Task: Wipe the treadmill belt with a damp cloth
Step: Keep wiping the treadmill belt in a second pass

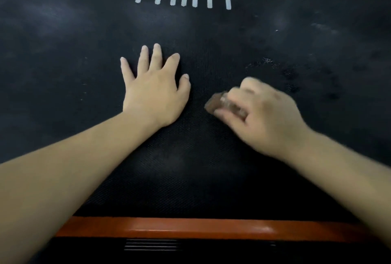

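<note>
Hands: left hand (155,92) lies flat, fingers spread, on belt (63,52); right hand (264,115) grips brown cloth (218,104) | Progress: seemingly partway; centre looks dark; grey haze covers left and far side

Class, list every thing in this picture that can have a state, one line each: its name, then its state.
left hand: open, fingers spread, palm flat on the treadmill belt.
right hand: curled round the cloth, blurred.
cloth: bunched up, held in the right hand.
treadmill belt: greyish smears towards the sides, darker between the hands.
</note>
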